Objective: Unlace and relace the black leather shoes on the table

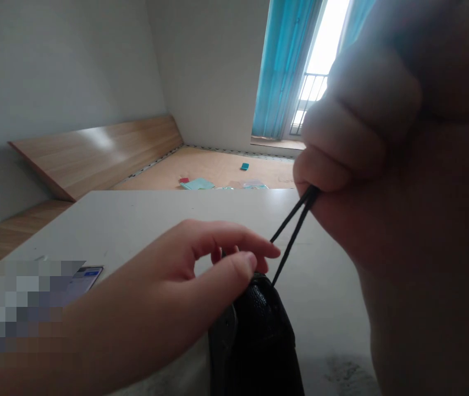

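Note:
A black leather item that looks like a shoe (265, 330) stands at the bottom centre, its grained, rounded top edge facing up. Two black laces (290, 245) run from it up to the right, pulled taut. My right hand (366, 126), large and close to the camera, is closed in a fist around their upper ends. Over the shoe's top edge, my left hand (213, 264) rests with its thumb and curled fingers against it. The left index fingertip lies close to the laces; whether it touches them I cannot tell. The shoe's lower part is cut off by the frame.
A white table (147, 220) spreads beneath the hands. At its left lies a phone-like device (92, 276), beside a pixelated patch. Behind are a wooden board (106, 146), a tan surface (213, 160) with small coloured packets, and a window with a blue curtain (281, 71).

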The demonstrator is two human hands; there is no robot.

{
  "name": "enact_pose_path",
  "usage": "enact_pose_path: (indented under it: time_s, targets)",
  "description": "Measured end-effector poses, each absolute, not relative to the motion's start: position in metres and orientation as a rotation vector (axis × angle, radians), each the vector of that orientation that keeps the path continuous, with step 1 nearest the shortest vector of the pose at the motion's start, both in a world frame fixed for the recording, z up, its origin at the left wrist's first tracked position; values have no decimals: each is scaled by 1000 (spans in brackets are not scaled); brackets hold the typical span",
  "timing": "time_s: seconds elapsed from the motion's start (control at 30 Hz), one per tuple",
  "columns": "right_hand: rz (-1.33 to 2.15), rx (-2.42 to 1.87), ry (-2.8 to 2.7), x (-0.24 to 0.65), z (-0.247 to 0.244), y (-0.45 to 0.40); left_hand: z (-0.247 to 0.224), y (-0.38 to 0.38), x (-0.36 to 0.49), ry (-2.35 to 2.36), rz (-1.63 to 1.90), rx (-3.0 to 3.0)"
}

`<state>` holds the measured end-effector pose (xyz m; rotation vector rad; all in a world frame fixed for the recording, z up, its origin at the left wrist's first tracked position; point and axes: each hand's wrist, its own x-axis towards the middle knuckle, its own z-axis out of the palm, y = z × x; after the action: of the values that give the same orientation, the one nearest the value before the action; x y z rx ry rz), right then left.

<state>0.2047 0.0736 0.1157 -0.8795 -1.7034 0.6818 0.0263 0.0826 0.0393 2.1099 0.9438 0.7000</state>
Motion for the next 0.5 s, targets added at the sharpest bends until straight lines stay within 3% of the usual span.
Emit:
enact_pose_path:
  time_s: [0.1,0.2,0.37,0.5]
  targets:
    - [677,-639,-1476,197,109,75,32,71,27,1004,753,2232]
    - [773,-727,-1391,193,105,76,30,67,27,1009,736,2232]
    - [923,-698,-1400,194,105,82,41,74,29,735,517,1772]
    - [943,-679,-1383,208,98,101,48,87,26,596,834,1517]
